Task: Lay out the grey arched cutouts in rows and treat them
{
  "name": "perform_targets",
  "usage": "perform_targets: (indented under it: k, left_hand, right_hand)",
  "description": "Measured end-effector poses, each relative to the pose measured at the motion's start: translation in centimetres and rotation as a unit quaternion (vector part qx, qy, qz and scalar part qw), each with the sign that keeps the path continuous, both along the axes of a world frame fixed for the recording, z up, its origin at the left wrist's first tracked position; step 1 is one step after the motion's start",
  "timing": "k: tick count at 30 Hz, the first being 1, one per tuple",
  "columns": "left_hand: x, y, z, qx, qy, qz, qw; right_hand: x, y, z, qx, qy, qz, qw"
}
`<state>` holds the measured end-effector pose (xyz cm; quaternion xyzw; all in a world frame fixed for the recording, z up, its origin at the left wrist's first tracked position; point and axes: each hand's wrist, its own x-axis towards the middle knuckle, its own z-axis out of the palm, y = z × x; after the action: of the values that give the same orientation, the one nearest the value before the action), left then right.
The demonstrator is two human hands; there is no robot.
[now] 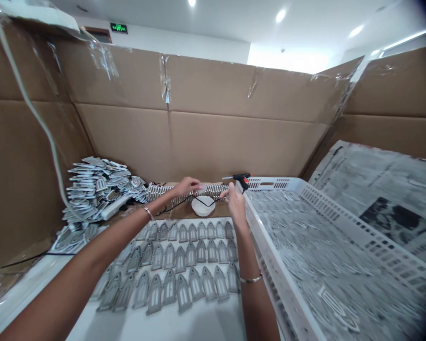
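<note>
Arched plaques (170,284) line the white table (156,327); left hand (185,187), right hand (235,203) narrow; cardboard (213,113) behind.

Taped cardboard walls (206,113); newspaper (383,199) right; exit sign (118,28) overhead.

Crate (341,214): cut off by the right and bottom edges; the pieces inside blur together, too small to count.
Newspaper (383,182): cut off on the right; print too small to read.
Glue gun (242,180): lower part hidden behind the crate's corner.
Left hand (186,187): cannot tell whether the fingers hold anything.
Right hand (235,202): same; fingertips too small to tell.
Pile (95,189): lower pieces hidden by those above.
</note>
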<state>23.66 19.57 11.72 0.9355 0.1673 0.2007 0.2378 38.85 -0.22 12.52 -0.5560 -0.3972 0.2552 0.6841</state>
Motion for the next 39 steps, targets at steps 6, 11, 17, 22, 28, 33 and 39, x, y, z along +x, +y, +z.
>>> perform_targets:
  k: [6,11,17,22,28,33,39]
  left_hand:
    - [-0.3,-4.9,4.4,-0.067,0.016,-0.107,0.992]
    - [0.4,-7.0,5.4,-0.036,0.062,-0.156,0.985]
    - [0.3,-6.3,4.9,-0.052,0.116,-0.172,0.977]
    - [1.0,-6.5,5.0,-0.061,0.161,-0.181,0.968]
    - [1.6,-5.8,5.7,-0.032,0.205,-0.166,0.964]
    - [1.6,-5.7,6.4,-0.019,0.264,-0.155,0.952]
    - [1.0,-5.9,6.9,-0.002,0.274,-0.115,0.955]
  right_hand:
    - [-1.9,2.9,-2.6,-0.104,0.215,0.138,0.961]
    - [-3.2,2.7,-2.0,-0.112,0.280,0.272,0.914]
    - [-3.0,2.3,-1.4,-0.099,0.336,0.351,0.868]
    - [-4.1,2.9,-1.9,-0.075,0.376,0.324,0.865]
    - [-5.4,3.3,-2.3,-0.024,0.413,0.313,0.855]
    - [-5.4,3.8,-3.0,-0.020,0.415,0.328,0.849]
    - [-5.3,3.8,-3.4,-0.001,0.372,0.332,0.867]
